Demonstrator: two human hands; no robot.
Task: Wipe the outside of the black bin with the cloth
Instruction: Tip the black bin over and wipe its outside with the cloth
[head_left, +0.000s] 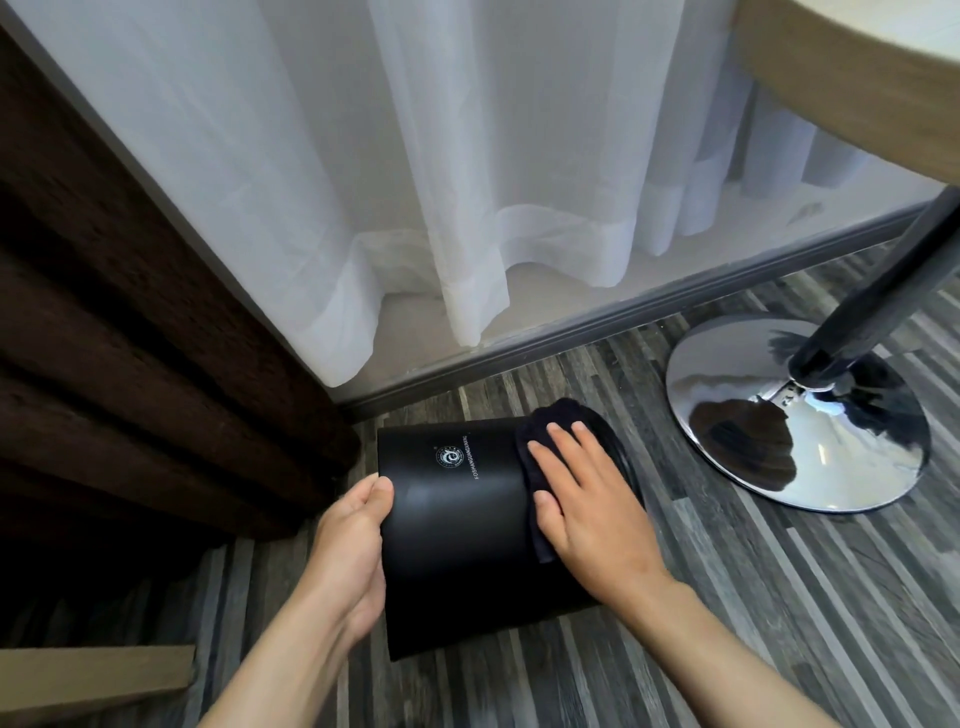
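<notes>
The black bin (457, 535) lies on its side on the striped floor, with a small white logo on its upper wall. My left hand (350, 551) grips its left end, thumb on top of the edge. A dark cloth (540, 431) is draped over the bin's right part. My right hand (587, 504) lies flat on that cloth, fingers spread, pressing it onto the bin's curved outside. Most of the cloth is hidden under the hand.
A chrome table base (800, 415) with a dark pole (883, 280) stands on the floor at the right. White sheer curtains (467, 182) hang behind along a grey skirting (623, 317). A dark brown curtain (130, 338) fills the left. A wooden piece (93, 675) lies lower left.
</notes>
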